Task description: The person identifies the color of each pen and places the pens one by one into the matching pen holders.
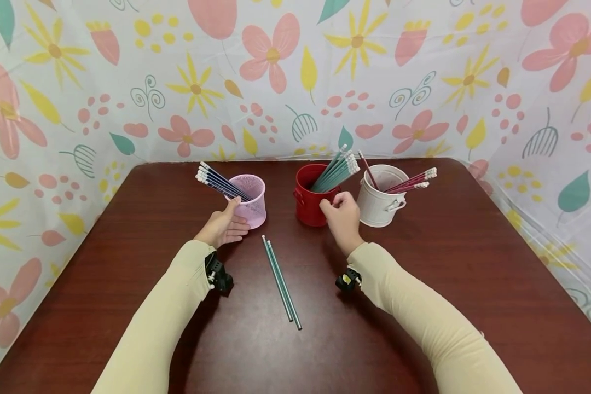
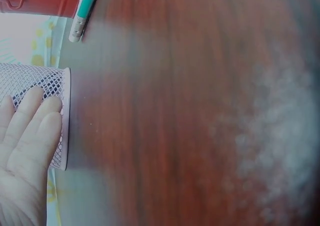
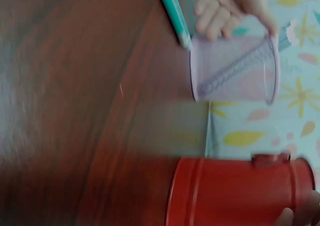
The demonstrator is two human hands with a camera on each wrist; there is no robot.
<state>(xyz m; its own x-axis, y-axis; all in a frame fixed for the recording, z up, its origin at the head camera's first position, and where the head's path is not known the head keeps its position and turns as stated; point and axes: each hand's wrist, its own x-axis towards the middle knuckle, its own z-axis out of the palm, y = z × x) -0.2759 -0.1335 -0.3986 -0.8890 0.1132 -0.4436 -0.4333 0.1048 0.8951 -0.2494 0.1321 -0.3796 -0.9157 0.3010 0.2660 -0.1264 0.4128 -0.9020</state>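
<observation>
My left hand (image 1: pixel 225 225) rests against the left side of a pink mesh pencil cup (image 1: pixel 257 210), its thumb up at the rim. In the left wrist view its fingers lie straight along the mesh. Dark blue pencils (image 1: pixel 221 180) lean out of this cup, white erasers up. At the rim of a red metal bucket (image 1: pixel 309 208), my right hand (image 1: pixel 343 221) grips with curled fingers; part of that contact is hidden. Several teal pencils (image 1: pixel 332 174) stand in the red bucket. Two more green pencils (image 1: pixel 282 282) lie side by side on the table between my arms.
To the right of the red bucket stands a white metal bucket (image 1: pixel 374 210) with dark red pencils (image 1: pixel 413 180) leaning out both ways. All three containers are near the far side of the brown table (image 1: pixel 473 273). A flower-patterned cloth (image 1: pixel 276 109) hangs behind it.
</observation>
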